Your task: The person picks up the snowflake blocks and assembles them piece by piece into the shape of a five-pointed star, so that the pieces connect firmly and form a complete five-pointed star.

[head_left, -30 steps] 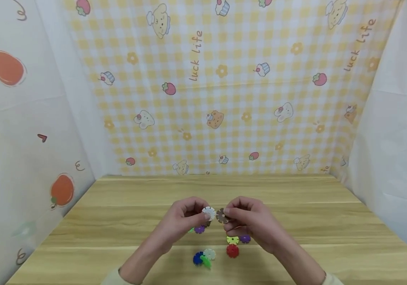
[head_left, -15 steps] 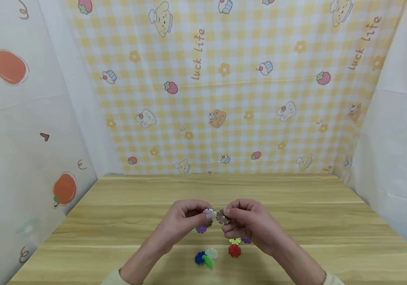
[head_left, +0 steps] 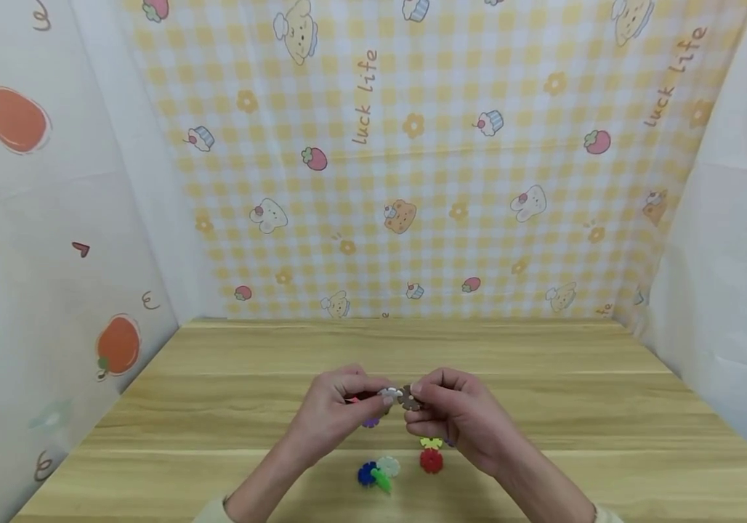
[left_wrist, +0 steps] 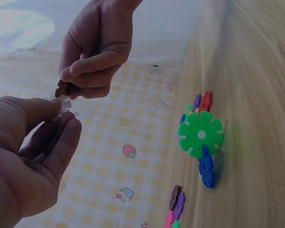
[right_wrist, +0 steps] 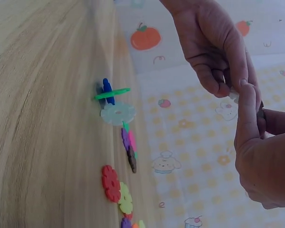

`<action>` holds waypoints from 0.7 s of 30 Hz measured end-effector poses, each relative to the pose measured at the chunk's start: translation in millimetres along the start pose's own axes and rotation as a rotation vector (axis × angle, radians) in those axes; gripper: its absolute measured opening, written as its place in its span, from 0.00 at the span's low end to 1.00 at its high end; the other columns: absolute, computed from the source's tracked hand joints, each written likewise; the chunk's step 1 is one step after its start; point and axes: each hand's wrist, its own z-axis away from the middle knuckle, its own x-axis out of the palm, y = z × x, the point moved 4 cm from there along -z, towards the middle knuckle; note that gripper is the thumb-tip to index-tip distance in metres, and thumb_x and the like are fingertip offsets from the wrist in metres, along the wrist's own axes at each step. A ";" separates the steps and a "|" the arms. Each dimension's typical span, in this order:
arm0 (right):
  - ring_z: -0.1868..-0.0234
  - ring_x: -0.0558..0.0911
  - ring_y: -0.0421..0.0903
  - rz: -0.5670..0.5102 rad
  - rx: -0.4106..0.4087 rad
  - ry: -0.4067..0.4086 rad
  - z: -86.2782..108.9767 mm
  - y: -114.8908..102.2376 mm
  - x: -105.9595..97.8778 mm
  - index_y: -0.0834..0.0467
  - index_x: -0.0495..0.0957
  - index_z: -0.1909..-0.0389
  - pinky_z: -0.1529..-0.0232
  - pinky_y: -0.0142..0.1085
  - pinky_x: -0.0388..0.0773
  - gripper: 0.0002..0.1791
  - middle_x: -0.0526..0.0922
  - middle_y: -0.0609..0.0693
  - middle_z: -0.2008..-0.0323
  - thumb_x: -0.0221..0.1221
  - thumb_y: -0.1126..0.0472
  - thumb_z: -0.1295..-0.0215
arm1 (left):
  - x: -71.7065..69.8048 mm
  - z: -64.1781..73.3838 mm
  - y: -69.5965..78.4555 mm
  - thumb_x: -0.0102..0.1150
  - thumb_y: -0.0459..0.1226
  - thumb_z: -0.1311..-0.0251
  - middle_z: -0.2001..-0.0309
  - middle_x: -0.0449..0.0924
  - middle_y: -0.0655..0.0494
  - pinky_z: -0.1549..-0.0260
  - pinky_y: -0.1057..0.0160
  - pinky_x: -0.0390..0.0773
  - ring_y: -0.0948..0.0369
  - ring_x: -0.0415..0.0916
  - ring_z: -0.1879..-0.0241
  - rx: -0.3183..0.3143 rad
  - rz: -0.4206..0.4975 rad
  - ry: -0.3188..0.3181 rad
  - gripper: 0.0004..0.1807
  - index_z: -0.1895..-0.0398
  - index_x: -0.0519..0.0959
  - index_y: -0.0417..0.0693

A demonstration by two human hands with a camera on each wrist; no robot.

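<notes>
My left hand (head_left: 330,414) pinches a white snowflake disc (left_wrist: 65,107), a notched plastic piece, between thumb and fingers. Opposite it, my right hand (head_left: 471,418) pinches a brown snowflake disc (head_left: 409,399) by its outer side. The two discs meet edge to edge above the table, the white one tilted nearly edge-on in the head view. Fingertips cover part of both. Below the hands, a blue disc (head_left: 368,473), a pale translucent disc (head_left: 388,465) and a green disc (head_left: 381,479) are joined in one cluster on the wood.
Right of that cluster, a red disc (head_left: 431,460) adjoins a yellow disc (head_left: 431,442). Behind the left hand lies a purple disc (head_left: 370,421) in another group, partly hidden. The wooden table (head_left: 216,465) ends at a checked cloth backdrop (head_left: 373,181).
The white disc has turned from nearly face-on to nearly edge-on in my left fingers and has moved right, against the brown disc. The right hand stays almost in place.
</notes>
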 end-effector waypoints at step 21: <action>0.73 0.77 0.44 0.975 0.034 0.288 -2.9 1.5 -49.3 0.59 0.75 0.67 0.74 0.37 0.76 0.13 0.78 0.50 0.72 0.66 0.55 0.42 | -10.3 -3.4 -2.9 0.64 0.40 0.39 0.62 0.83 0.57 0.65 0.63 0.81 0.57 0.80 0.64 0.013 -0.034 0.125 0.05 0.61 0.85 0.54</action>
